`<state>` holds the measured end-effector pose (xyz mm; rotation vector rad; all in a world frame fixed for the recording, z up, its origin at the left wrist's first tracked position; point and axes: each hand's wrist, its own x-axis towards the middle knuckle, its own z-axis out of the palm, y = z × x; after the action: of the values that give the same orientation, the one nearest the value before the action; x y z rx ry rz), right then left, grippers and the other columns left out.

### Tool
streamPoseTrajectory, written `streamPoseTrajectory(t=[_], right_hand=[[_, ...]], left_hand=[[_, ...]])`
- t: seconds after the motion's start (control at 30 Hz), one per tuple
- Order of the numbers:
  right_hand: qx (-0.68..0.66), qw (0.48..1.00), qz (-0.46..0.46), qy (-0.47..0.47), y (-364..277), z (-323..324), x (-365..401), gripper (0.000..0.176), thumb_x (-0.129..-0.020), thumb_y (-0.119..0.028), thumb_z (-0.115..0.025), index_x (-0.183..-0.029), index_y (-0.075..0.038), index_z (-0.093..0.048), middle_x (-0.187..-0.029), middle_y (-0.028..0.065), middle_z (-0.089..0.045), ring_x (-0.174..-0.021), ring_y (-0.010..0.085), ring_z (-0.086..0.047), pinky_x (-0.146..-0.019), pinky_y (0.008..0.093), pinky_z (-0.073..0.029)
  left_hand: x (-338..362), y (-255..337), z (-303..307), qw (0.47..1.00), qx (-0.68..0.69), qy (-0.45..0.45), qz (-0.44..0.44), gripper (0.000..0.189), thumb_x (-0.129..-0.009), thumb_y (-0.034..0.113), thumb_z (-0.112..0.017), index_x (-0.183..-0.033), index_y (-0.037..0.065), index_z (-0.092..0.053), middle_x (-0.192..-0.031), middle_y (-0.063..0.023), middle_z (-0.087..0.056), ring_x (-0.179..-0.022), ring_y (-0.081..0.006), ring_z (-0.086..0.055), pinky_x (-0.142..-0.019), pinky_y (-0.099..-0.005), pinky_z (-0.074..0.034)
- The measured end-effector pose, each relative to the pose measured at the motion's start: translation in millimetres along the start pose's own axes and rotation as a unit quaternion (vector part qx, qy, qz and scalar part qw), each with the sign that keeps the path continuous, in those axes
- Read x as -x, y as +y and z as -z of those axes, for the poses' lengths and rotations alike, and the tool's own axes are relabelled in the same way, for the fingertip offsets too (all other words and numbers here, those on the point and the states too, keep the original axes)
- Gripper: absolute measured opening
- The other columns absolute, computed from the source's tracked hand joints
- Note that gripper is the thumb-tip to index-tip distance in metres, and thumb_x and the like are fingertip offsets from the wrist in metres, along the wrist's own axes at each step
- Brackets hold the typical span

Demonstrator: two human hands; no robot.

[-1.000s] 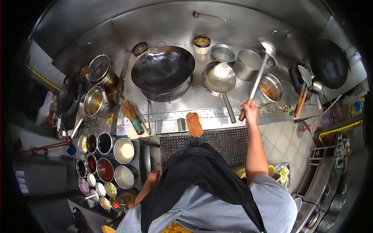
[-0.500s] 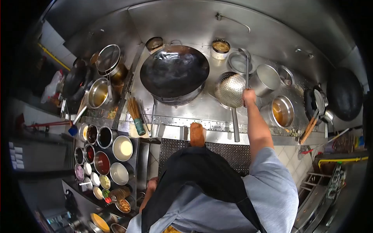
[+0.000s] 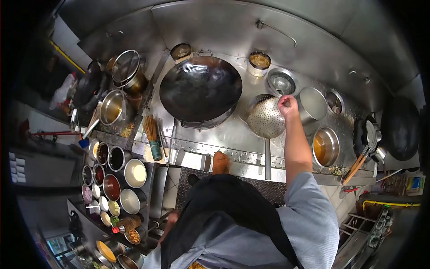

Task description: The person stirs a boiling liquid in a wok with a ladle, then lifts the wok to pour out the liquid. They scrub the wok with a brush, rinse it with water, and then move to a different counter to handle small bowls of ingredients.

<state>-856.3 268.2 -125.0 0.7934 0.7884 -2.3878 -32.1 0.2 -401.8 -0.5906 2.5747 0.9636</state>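
My right hand (image 3: pixel 288 105) is closed around the handle of a ladle, which is seen nearly end-on. The ladle's head is down at the round metal bowl (image 3: pixel 292 77) behind the hand, and its exact outline is hard to make out. Just left of the hand, a perforated strainer (image 3: pixel 265 120) rests over a dark pan, its long handle pointing toward me. A large dark wok (image 3: pixel 200 92) sits on the burner to the left. Low at my left side is my left hand (image 3: pixel 173 217), partly covered by the apron; its fingers are not clear.
A deep pot (image 3: pixel 312 103) and a pan of brown liquid (image 3: pixel 325 146) stand at the right. A bamboo brush (image 3: pixel 152 139) lies left of an orange-brown cloth (image 3: pixel 221 162) at the front edge. Several seasoning containers (image 3: pixel 135 173) fill the left counter. A water spout (image 3: pixel 277 32) juts from the back wall.
My right hand has tipped the ladle from a raised position down toward the metal bowl. The view has shifted slightly. My left hand stays low at my side.
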Motion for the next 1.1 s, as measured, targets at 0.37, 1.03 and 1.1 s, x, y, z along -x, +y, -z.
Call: streamPoseTrajectory(t=[0.37,1.03,1.1], right_hand=[[0.263,0.964,-0.017,-0.047,-31,-57,13,0.016,-0.086,-0.015,-0.049,-0.071,-0.011,-0.046,-0.058,0.0008,-0.052,-0.047,0.0135,-0.052,-0.041,0.025,-0.043],[0.636,0.737,0.216,0.072,-1,32,-6,0.018,-0.083,-0.012,-0.049,-0.085,0.003,-0.057,-0.063,0.0123,-0.058,-0.046,0.0222,-0.057,-0.043,0.0356,-0.046],[0.593,0.795,0.118,0.051,-5,38,-8,0.016,-0.085,-0.013,-0.049,-0.08,0.0,-0.055,-0.064,0.0093,-0.058,-0.046,0.0184,-0.054,-0.042,0.0315,-0.044]], left_hand=[[-71,112,131,0.792,0.465,0.012,0.396,0.03,-0.095,0.027,-0.042,-0.12,0.015,-0.054,-0.081,-0.0022,-0.062,-0.057,-0.0142,-0.053,-0.057,-0.0346,-0.051],[-11,6,13,0.971,0.23,0.022,-0.053,0.019,-0.091,0.024,-0.045,-0.102,0.013,-0.056,-0.078,-0.007,-0.062,-0.056,-0.0199,-0.055,-0.051,-0.0381,-0.05],[-21,8,25,0.969,0.232,0.031,-0.075,0.017,-0.09,0.023,-0.046,-0.099,0.013,-0.056,-0.078,-0.0077,-0.062,-0.057,-0.0204,-0.056,-0.051,-0.0389,-0.051]])
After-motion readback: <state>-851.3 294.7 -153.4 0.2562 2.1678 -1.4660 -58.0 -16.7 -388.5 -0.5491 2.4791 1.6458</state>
